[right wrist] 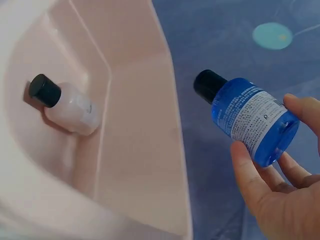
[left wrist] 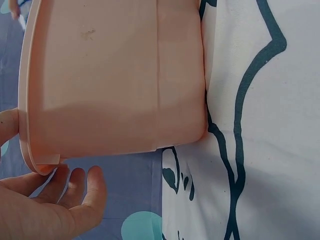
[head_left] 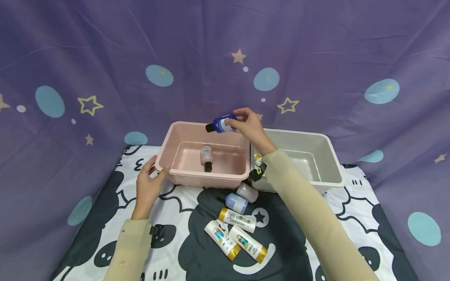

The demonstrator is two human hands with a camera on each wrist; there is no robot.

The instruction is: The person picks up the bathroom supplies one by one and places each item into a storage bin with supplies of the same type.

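My right hand (head_left: 249,127) grips a blue bottle (right wrist: 255,117) with a black cap and a white label. In the head view it is above the back rim of the pink bin (head_left: 204,178), its cap pointing left. A pale pink bottle (head_left: 206,155) with a black cap lies inside that bin. At the bin's front left corner, my left hand (head_left: 149,187) holds the rim. The left wrist view shows the thumb on one side of the rim and the fingers (left wrist: 75,187) at the corner from outside.
A grey-white bin (head_left: 295,140) stands right of the pink one, a gold-capped item (head_left: 258,159) partly hidden behind the right sleeve. In front lie a clear pinkish bottle (head_left: 247,192), a light blue bottle (head_left: 236,203) and several white tubes (head_left: 222,239) on the patterned cloth (head_left: 197,249). A purple curtain (head_left: 211,39) hangs behind.
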